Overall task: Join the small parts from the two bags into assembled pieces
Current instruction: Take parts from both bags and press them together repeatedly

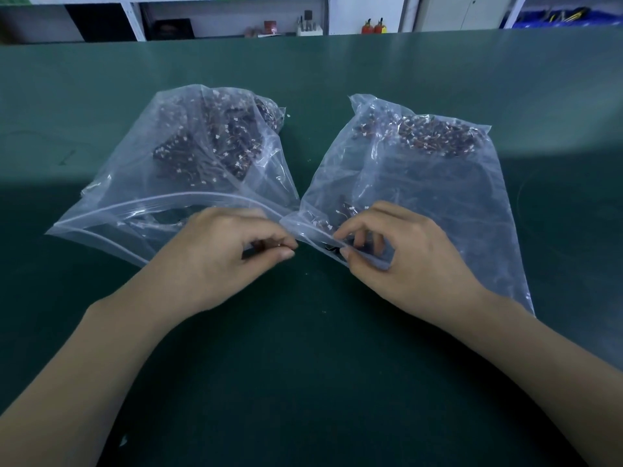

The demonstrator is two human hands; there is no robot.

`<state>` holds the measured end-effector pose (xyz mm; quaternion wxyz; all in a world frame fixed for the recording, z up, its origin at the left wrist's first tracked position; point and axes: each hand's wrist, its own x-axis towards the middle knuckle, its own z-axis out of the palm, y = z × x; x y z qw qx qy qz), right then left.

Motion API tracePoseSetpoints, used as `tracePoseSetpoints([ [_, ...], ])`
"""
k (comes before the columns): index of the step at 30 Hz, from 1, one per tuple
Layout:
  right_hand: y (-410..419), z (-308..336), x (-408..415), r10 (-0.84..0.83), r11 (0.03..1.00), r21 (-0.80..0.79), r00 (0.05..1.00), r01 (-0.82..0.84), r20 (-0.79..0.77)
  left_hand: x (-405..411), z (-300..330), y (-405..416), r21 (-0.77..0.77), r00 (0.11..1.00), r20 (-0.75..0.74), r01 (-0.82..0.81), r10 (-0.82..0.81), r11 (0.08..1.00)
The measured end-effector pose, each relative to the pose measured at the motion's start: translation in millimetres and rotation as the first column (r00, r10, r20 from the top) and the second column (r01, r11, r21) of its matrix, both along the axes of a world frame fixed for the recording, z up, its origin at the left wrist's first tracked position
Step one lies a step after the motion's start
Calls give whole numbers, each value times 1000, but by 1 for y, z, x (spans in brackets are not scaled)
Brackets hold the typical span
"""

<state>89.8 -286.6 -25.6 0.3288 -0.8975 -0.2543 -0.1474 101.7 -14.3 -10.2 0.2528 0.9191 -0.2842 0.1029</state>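
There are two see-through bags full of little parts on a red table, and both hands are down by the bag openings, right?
Nearly. The head view shows a dark green table, not a red one. The rest holds: two clear zip bags, left bag and right bag, hold little parts, with the left hand and right hand at their openings.

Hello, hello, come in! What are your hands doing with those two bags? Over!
Left hand pinching a small dark part. Right hand fingers inside right bag mouth, picking. Left bag open. Nothing blocking.

Head view, angled down, close over table [303, 382]
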Motion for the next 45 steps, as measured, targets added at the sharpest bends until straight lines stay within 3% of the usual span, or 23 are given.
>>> tracePoseSetpoints([
  [4,2,2,-2,12,1000,-11,1000,-12,1,-12,-7,-16,-238,968,-229,46,-103,970],
  [10,2,6,-5,53,991,125,998,-48,-35,-17,-13,-32,-181,983,-123,112,-136,977],
  [14,4,6,-3,91,950,308,986,-44,-142,-21,-13,-36,-303,976,-170,76,-133,950],
  [19,6,4,-3,231,922,350,959,-163,-163,-24,-9,-40,-349,983,-91,116,-157,930],
  [26,5,9,-5,239,863,491,953,-121,-185,-27,-9,-43,-346,1000,-16,18,-26,938],
  [45,8,6,-6,182,898,433,962,-79,-201,-31,-9,-48,-339,999,4,-32,36,940],
])
